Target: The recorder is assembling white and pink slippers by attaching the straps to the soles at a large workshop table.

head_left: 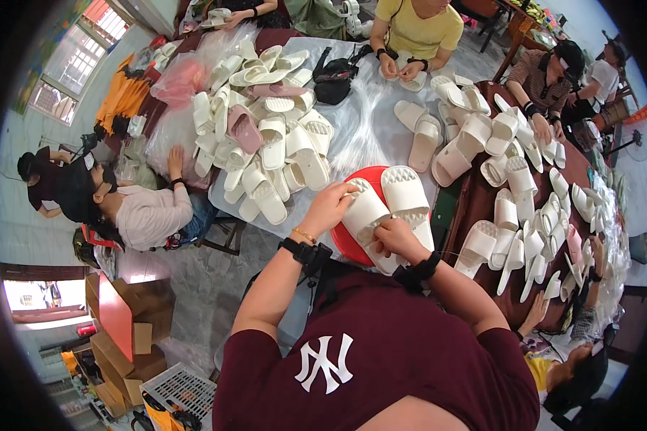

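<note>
A pair of cream slide slippers lies on a round red surface (pixel 343 246) close in front of me. My left hand (pixel 331 208) is closed on the left slipper (pixel 366 205), its fingers over the edge near the far end. At that slipper's strap, my right hand (pixel 399 238) has its fingers pinched together; whatever they hold is too small to make out. Beside it lies the right slipper (pixel 407 195), untouched by my fingers, its near part partly behind my right hand.
A heap of cream slippers (pixel 273 136) with a pink slipper (pixel 244 129) covers the table to the left. More slippers (pixel 507 208) are spread over the brown table at right. Clear plastic (pixel 366 115) and a black bag (pixel 334 77) lie ahead. Several people sit around.
</note>
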`<state>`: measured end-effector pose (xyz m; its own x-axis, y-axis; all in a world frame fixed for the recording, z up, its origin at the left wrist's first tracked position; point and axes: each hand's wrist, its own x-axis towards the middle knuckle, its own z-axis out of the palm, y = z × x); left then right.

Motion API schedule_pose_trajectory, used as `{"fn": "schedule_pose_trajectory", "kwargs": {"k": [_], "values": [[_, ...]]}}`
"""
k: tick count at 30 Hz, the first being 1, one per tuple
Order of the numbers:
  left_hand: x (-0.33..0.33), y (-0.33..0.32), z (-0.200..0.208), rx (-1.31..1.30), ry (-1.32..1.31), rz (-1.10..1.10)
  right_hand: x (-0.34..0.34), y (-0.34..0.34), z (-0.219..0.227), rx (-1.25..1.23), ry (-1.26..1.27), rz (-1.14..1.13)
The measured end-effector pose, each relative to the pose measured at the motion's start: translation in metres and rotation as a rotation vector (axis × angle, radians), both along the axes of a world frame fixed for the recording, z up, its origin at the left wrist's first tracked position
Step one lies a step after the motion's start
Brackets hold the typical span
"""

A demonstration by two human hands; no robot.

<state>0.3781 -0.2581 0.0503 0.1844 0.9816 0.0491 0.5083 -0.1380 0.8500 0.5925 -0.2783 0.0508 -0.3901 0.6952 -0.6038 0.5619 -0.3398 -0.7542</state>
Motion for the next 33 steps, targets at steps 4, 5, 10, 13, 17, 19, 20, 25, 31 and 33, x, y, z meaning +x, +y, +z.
{"fn": "schedule_pose_trajectory", "kwargs": {"k": [4, 5, 10, 13, 17, 19, 20, 25, 31, 33], "values": [[-0.006, 0.019, -0.019, 0.058, 0.102, -0.180, -0.010, 0.003, 0.000, 0.018, 0.033, -0.046], [-0.008, 0.021, -0.022, 0.059, 0.101, -0.182, -0.012, 0.004, -0.001, 0.014, 0.043, -0.073], [-0.013, 0.034, -0.018, -0.021, 0.199, -0.271, -0.013, 0.007, -0.010, 0.020, 0.052, -0.093], [-0.014, 0.032, -0.013, -0.053, 0.118, -0.225, -0.011, 0.007, -0.008, 0.027, 0.059, -0.105], [-0.025, 0.034, -0.015, -0.274, -0.050, -0.060, 0.005, -0.002, 0.014, 0.136, 0.017, -0.101], [-0.031, 0.034, -0.014, -0.266, -0.144, 0.017, 0.029, -0.012, 0.012, 0.345, -0.077, -0.085], [-0.033, 0.034, -0.014, -0.258, -0.236, 0.102, 0.043, -0.015, 0.011, 0.552, -0.169, -0.059], [-0.024, 0.038, 0.006, -0.295, -0.394, 0.185, 0.087, -0.031, 0.031, 0.891, -0.367, -0.176], [0.010, 0.054, 0.007, -0.307, -0.556, 0.121, 0.085, -0.042, 0.037, 1.021, -0.246, -0.148], [0.024, 0.062, 0.003, -0.304, -0.577, 0.103, 0.081, -0.048, 0.031, 0.974, -0.116, -0.009]]}}
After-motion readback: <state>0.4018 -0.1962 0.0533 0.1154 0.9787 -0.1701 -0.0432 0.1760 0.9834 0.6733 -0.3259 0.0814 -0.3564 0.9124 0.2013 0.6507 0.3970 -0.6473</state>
